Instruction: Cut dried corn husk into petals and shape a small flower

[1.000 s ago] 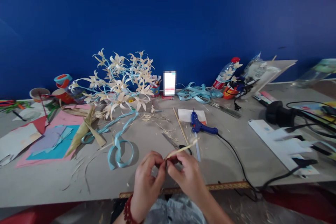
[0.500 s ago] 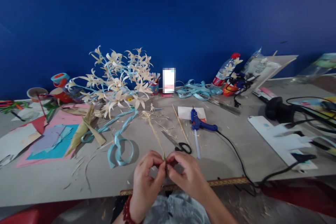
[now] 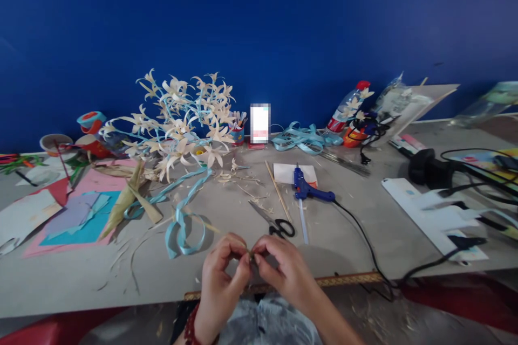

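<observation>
Just above the table's front edge, my left hand [image 3: 224, 277] and my right hand [image 3: 285, 267] meet with thumbs and forefingers pinched together. Between the fingertips is a small greenish-tan bit of a dried husk strip [image 3: 210, 226]. Its pale end seems to reach out to the left past my left hand; the part inside the fingers is mostly hidden. Black-handled scissors [image 3: 279, 226] lie open beyond my right hand. A twisted light-blue ribbon [image 3: 183, 226] lies to the left of my hands.
Farther back are a blue glue gun [image 3: 309, 188], a thin wooden stick [image 3: 278, 191] and a bunch of pale husk flowers [image 3: 178, 140]. Coloured paper [image 3: 76, 221] covers the left side. A white power strip [image 3: 416, 215] with cables lies at right. Husk scraps litter the table [image 3: 340, 259].
The strip, which pointed away from me across the table, now points to the left. Both hands stay pinched together, shifted very slightly left.
</observation>
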Motion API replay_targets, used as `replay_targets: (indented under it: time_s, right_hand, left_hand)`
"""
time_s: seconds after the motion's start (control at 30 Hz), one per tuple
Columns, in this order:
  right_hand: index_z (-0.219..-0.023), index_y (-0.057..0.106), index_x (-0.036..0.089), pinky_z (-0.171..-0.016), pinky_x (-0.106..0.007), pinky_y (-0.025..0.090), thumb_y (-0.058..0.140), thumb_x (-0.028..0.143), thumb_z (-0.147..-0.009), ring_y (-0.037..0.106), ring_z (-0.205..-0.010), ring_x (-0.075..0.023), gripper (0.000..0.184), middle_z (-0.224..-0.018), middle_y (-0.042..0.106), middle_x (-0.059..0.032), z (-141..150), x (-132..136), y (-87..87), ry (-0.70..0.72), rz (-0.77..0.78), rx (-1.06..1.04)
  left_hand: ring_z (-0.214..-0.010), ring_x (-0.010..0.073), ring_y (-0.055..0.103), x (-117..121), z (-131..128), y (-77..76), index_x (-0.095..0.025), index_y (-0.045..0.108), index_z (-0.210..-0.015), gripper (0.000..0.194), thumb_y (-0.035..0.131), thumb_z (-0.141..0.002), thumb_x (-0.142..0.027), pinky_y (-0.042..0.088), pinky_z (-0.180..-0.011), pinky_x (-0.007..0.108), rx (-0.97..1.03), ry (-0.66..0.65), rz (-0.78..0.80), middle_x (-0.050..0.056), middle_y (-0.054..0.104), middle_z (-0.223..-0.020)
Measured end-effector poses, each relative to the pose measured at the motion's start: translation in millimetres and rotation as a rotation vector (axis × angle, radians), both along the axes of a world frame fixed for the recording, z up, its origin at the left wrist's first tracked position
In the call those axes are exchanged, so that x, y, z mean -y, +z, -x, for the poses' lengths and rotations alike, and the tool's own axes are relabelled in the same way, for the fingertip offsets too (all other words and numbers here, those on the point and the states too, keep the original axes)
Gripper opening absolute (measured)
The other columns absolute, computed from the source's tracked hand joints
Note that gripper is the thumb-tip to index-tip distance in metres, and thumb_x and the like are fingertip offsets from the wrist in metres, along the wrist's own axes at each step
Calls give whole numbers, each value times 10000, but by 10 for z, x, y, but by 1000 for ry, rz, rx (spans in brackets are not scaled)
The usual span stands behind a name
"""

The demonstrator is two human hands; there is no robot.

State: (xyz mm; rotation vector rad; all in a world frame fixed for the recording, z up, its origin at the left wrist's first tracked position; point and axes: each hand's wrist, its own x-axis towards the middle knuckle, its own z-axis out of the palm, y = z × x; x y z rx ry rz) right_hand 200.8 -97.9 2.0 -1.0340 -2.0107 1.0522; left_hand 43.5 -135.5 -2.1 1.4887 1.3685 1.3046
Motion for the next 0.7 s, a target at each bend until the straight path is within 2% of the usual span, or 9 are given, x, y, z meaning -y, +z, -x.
replay_targets:
  time_s: [0.17,0.3,0.53,0.7]
  right_hand:
    - [-824,588,206,-645,-247,386,514,210,-887,580,-711,-163,97,-753,627,-7,1,0,50,63,-1,38]
    - [-821,584,210,-639,-245,376,515,219,-897,571,-696,-158,103,-737,616,1,5,4,67,92,-4,62]
    - [-826,551,209,-650,-255,375,471,225,-914,553,-701,-161,120,-747,605,-7,-4,13,-65,-5,-65,46]
    - [-810,530,207,-656,-252,392,441,255,-937,557,-714,-161,163,-747,592,-8,5,26,-119,-66,-58,-11]
  left_hand:
    - [-742,171,558,0,17,48,-190,547,-775,108,515,-867,-141,451,-699,281,-38,-11,-19,24,570,-770]
    - [-740,164,555,39,16,16,-195,535,-771,128,502,-887,-152,450,-712,277,27,9,-18,16,562,-767]
    - [-775,165,577,141,47,-76,-190,565,-765,134,532,-893,-170,453,-716,258,93,147,-34,19,577,-783]
    - [-751,163,578,175,48,-154,-178,602,-804,93,574,-890,-200,474,-676,267,244,196,-73,35,599,-820]
